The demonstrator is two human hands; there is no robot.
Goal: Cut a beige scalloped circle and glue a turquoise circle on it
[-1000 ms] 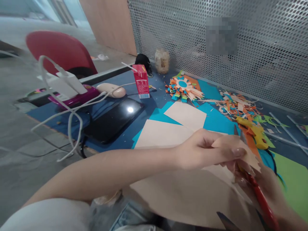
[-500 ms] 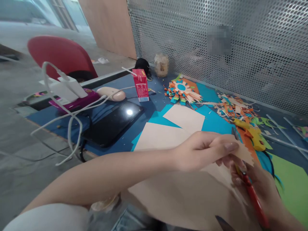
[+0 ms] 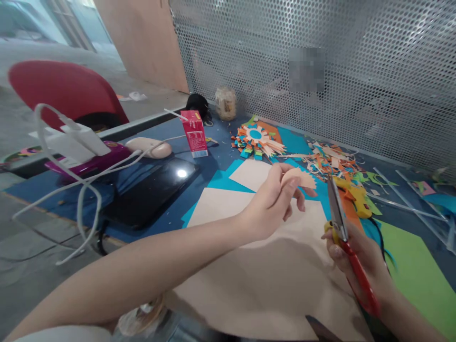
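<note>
The left hand (image 3: 269, 206) pinches a peach paper piece (image 3: 302, 177), its edge already notched, above the bench (image 3: 211, 166), while the right hand (image 3: 366, 254) grips red-handled scissors (image 3: 347, 248) apart from it; a layered paper flower (image 3: 255, 135) lies assembled nearby, and the peach sheet (image 3: 221, 209) below looks largely uncut.

Scissors (image 3: 339, 211): shiny metal blades; paper piece (image 3: 302, 178) matt.

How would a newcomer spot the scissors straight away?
On the blue table, find the large green sheet on the right. Just left of it, the right hand holds the scissors, blades pointing away from the person. Their metal blades and red handle set them apart from the yellow corded tool just beyond.
</note>
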